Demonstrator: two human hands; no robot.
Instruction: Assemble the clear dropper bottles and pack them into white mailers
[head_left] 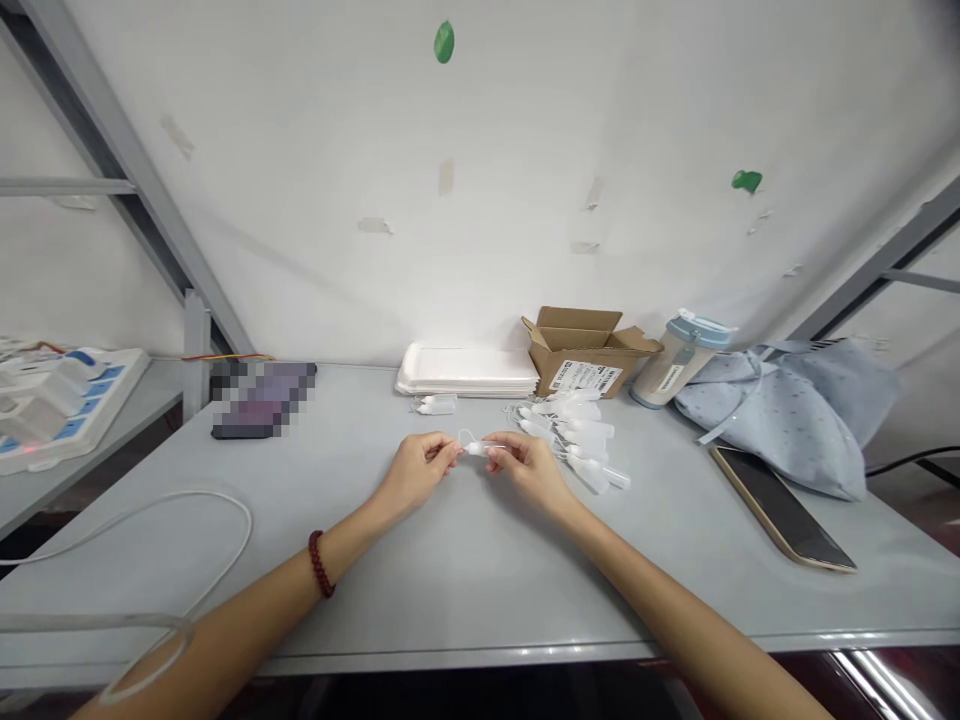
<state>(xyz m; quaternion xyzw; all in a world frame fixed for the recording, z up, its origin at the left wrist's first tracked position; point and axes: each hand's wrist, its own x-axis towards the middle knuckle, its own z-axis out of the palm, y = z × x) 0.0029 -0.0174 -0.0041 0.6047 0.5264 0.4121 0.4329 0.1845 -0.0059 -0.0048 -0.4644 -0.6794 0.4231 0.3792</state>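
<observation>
Just above the grey table, a small translucent squeeze bottle (477,449) with a thin white loop at its neck lies sideways between my hands. My right hand (529,468) grips its body with thumb and fingers. At the tip end, my left hand (424,468) is closed in a pinch; what its fingertips hold is too small to make out. Similar small bottles (589,430) with thin loops lie in a loose pile to the right of my right hand. Beyond my hands, a small bottle group (438,404) lies in front of the white stack.
A white stack of flat packets (469,370) and an open cardboard box (589,355) stand by the wall. Right of them are a tumbler (679,360), a blue cloth bag (795,410) and a phone (780,508). A blurred dark device (262,400) and a white cable (244,510) lie left.
</observation>
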